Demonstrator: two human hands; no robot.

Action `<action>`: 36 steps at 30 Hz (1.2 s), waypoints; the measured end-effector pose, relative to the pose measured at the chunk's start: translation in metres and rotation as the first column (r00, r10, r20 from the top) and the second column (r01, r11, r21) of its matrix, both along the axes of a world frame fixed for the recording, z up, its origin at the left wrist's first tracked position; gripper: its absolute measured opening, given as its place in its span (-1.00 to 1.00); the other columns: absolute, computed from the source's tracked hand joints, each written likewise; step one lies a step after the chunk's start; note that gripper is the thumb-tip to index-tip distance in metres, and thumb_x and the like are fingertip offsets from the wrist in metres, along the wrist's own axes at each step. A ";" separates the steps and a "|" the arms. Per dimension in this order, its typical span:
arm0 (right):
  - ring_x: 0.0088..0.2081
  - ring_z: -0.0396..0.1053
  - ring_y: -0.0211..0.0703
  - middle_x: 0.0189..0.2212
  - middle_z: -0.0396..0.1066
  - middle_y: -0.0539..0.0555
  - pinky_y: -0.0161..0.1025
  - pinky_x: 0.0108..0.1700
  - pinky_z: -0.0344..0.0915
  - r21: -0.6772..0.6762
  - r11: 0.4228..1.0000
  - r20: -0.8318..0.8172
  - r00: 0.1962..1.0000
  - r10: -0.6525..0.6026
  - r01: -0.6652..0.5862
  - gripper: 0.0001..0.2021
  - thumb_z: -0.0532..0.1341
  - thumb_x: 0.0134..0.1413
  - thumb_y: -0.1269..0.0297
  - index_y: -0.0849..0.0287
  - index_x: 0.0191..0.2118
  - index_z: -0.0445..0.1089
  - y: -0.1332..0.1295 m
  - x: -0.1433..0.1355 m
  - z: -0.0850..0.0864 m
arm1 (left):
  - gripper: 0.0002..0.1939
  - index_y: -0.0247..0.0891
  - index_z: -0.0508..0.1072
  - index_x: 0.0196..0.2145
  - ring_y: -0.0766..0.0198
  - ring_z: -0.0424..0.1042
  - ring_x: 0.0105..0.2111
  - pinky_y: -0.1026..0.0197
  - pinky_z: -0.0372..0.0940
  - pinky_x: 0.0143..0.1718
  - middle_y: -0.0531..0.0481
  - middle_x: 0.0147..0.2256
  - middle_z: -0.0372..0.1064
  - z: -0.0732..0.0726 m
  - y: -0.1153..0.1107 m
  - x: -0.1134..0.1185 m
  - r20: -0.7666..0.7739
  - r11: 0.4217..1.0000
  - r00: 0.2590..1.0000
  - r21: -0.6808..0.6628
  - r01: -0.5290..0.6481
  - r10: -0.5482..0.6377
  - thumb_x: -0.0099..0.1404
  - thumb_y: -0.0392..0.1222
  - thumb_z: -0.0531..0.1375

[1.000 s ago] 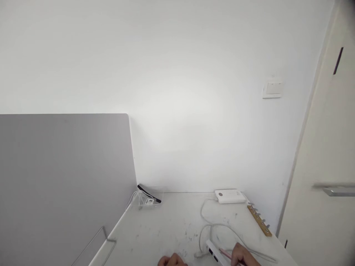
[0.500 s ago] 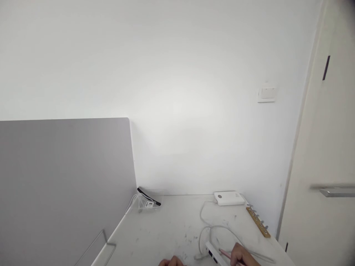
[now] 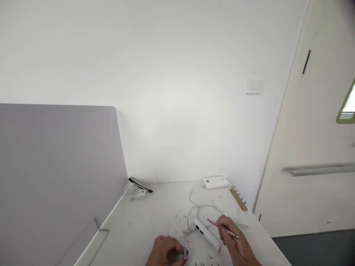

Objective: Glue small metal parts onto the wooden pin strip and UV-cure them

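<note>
Near the bottom centre, my left hand (image 3: 168, 251) is curled, with thumb and fingers closed on a small grey object (image 3: 185, 253). To its right, my right hand (image 3: 232, 236) holds a slim pink pen (image 3: 223, 227) between thumb and fingers, its tip pointing up and left. A white bar with dark ports (image 3: 207, 235) lies on the white table (image 3: 146, 218) between my hands, just left of the right one. Behind the bar loops a white cable (image 3: 203, 205).
At the table's back are a white power bank (image 3: 215, 182), a wooden strip with metal hooks (image 3: 238, 199) and a clear tray (image 3: 148, 184) with a black strap. A grey panel (image 3: 61, 166) borders the left. Metal prongs (image 3: 206, 264) show at the bottom edge.
The view has shifted down and to the right. Both hands now show more fully, and the small grey object in my left hand has come into sight. The pen remains in my right hand.
</note>
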State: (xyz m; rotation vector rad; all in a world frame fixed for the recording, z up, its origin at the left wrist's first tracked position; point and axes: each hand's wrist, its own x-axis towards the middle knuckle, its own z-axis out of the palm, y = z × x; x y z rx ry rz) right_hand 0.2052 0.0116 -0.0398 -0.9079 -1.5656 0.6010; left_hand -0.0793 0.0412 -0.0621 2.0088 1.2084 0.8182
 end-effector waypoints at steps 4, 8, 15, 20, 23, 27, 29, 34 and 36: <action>-0.39 0.26 -0.15 -0.40 0.26 0.01 -0.12 -0.10 0.41 0.063 0.998 0.058 0.998 -0.003 -0.001 -0.70 -0.05 0.50 0.17 0.09 -0.14 0.39 -0.004 0.003 0.013 | -0.92 -0.23 0.62 -0.39 0.13 0.58 -0.31 0.23 0.41 -0.22 -0.09 -0.33 0.65 0.006 -0.005 0.007 0.075 0.997 0.997 -0.069 0.035 -0.029 0.15 -0.22 0.30; -0.36 0.28 -0.15 -0.36 0.27 0.02 -0.07 0.00 0.40 0.108 0.993 0.075 0.996 0.046 -0.054 -0.74 -0.04 0.47 0.27 0.08 -0.15 0.39 -0.006 0.007 0.014 | -0.90 -0.25 0.63 -0.34 0.18 0.55 -0.35 0.25 0.41 -0.28 -0.09 -0.34 0.63 0.008 -0.005 0.019 0.166 0.996 0.986 -0.087 0.002 0.012 0.18 -0.25 0.29; -0.35 0.23 -0.14 -0.38 0.23 0.00 0.07 0.13 0.35 0.134 0.982 0.087 0.989 0.123 -0.134 -0.79 0.00 0.42 0.36 0.09 -0.12 0.38 -0.009 0.011 0.004 | -0.88 -0.28 0.60 -0.35 0.14 0.56 -0.28 0.18 0.45 -0.17 -0.13 -0.34 0.60 0.036 -0.003 0.036 0.395 0.994 0.918 -0.078 0.075 -0.038 0.20 -0.18 0.36; -0.34 0.24 -0.12 -0.39 0.25 0.02 -0.04 -0.05 0.38 0.141 0.983 0.099 0.990 0.102 -0.115 -0.77 -0.03 0.44 0.35 0.08 -0.12 0.37 -0.010 0.015 0.003 | -0.80 -0.29 0.61 -0.36 0.10 0.58 -0.27 0.15 0.48 -0.17 -0.14 -0.34 0.61 0.038 0.003 0.041 0.507 0.991 0.862 -0.122 0.059 0.011 0.20 -0.08 0.40; -0.35 0.24 -0.11 -0.40 0.25 0.01 -0.08 -0.12 0.36 0.133 0.984 0.105 0.989 0.102 -0.115 -0.76 -0.04 0.45 0.34 0.08 -0.12 0.37 -0.009 0.017 0.001 | -0.77 -0.28 0.59 -0.43 0.08 0.59 -0.26 0.14 0.48 -0.15 -0.14 -0.36 0.61 0.022 0.005 0.038 0.492 0.988 0.870 -0.146 0.055 0.024 0.20 -0.05 0.40; -0.36 0.23 -0.12 -0.40 0.24 0.02 -0.12 -0.16 0.35 0.092 0.988 0.088 0.989 0.115 -0.124 -0.75 -0.05 0.47 0.30 0.09 -0.13 0.38 -0.005 0.019 -0.001 | -0.77 -0.30 0.62 -0.42 0.10 0.58 -0.27 0.19 0.47 -0.19 -0.14 -0.36 0.61 -0.001 0.007 0.031 0.418 0.981 0.907 -0.190 0.024 0.059 0.19 -0.05 0.40; -0.37 0.23 -0.14 -0.41 0.23 0.01 -0.14 -0.19 0.34 0.057 0.990 0.068 0.990 0.125 -0.129 -0.74 -0.05 0.48 0.28 0.09 -0.13 0.38 -0.003 0.019 -0.003 | -0.74 -0.30 0.67 -0.29 0.12 0.58 -0.30 0.20 0.47 -0.21 -0.13 -0.38 0.61 -0.007 0.007 0.031 0.393 0.974 0.916 -0.224 0.017 0.074 0.17 -0.05 0.41; -0.45 0.17 -0.18 -0.47 0.17 -0.05 -0.12 -0.16 0.38 -0.001 0.991 0.037 0.990 0.133 -0.133 -0.71 -0.08 0.51 0.23 0.09 -0.11 0.37 0.001 0.021 -0.011 | -0.73 -0.31 0.69 -0.27 0.15 0.56 -0.33 0.20 0.45 -0.24 -0.13 -0.36 0.61 -0.006 0.008 0.033 0.383 0.968 0.923 -0.244 0.057 0.042 0.14 -0.07 0.42; -0.47 0.13 -0.19 -0.49 0.15 -0.07 -0.06 -0.07 0.40 -0.011 0.991 0.028 0.991 0.130 -0.130 -0.70 -0.08 0.51 0.21 0.07 -0.10 0.38 0.003 0.022 -0.016 | -0.78 -0.31 0.68 -0.31 0.15 0.55 -0.32 0.22 0.43 -0.25 -0.14 -0.35 0.61 -0.005 0.008 0.033 0.393 0.967 0.919 -0.243 0.074 0.028 0.13 -0.10 0.42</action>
